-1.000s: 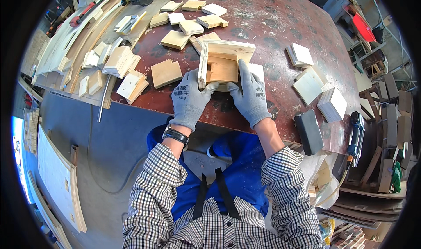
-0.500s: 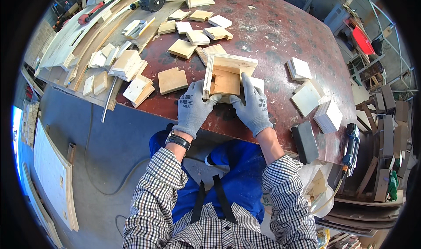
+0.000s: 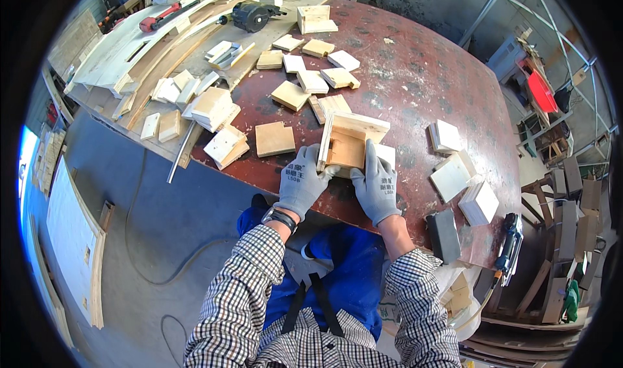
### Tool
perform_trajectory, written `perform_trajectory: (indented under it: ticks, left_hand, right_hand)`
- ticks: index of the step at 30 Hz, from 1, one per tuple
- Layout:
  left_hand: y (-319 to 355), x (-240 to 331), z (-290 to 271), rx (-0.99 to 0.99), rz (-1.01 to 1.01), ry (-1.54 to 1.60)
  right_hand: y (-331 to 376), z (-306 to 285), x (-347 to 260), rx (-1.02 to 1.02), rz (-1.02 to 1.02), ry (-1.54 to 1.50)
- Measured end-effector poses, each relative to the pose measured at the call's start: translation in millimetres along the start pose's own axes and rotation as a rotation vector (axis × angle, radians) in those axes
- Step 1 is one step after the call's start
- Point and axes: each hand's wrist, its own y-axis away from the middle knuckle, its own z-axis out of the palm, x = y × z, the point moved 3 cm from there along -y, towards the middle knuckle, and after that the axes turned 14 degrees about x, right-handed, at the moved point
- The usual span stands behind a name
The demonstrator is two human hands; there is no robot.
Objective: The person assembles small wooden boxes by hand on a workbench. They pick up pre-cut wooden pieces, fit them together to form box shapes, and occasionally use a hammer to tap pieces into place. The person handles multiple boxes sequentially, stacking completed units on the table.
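Note:
Both my hands wear grey work gloves with dark printing. At the table's near edge they hold a small three-sided wooden corner piece (image 3: 347, 151), made of plywood boards around a brown inner face. My left hand (image 3: 302, 181) is closed on its left board, thumb at the near edge. On the right side, my right hand (image 3: 377, 189) grips it, fingers along the board and thumb at the near edge. A pale block (image 3: 387, 154) shows partly behind the right fingers. Left of the piece lies a notched wood block (image 3: 274, 138).
Several loose wood blocks (image 3: 291, 95) lie across the dark red tabletop (image 3: 415, 76). A black circular saw (image 3: 252, 16) and a red tool (image 3: 159, 18) rest far left. At the right are stacked blocks (image 3: 478, 203), a dark block (image 3: 444, 236) and an air tool (image 3: 509, 245) with a hose.
The whole view has shifted, so the table and things on it appear lower and mostly farther right. My grip on the wooden corner piece looks the same.

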Motion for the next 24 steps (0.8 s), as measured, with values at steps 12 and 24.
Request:
perform_trajectory:
  ticks: [12, 24]
  left_hand:
    - [-4, 0, -5, 0.001, -0.006, 0.0]
    - [7, -9, -1, 0.014, -0.031, 0.025]
  right_hand:
    - [3, -1, -10, 0.078, -0.052, 0.017]
    - [-118, -49, -92, 0.224, -0.163, -0.259]
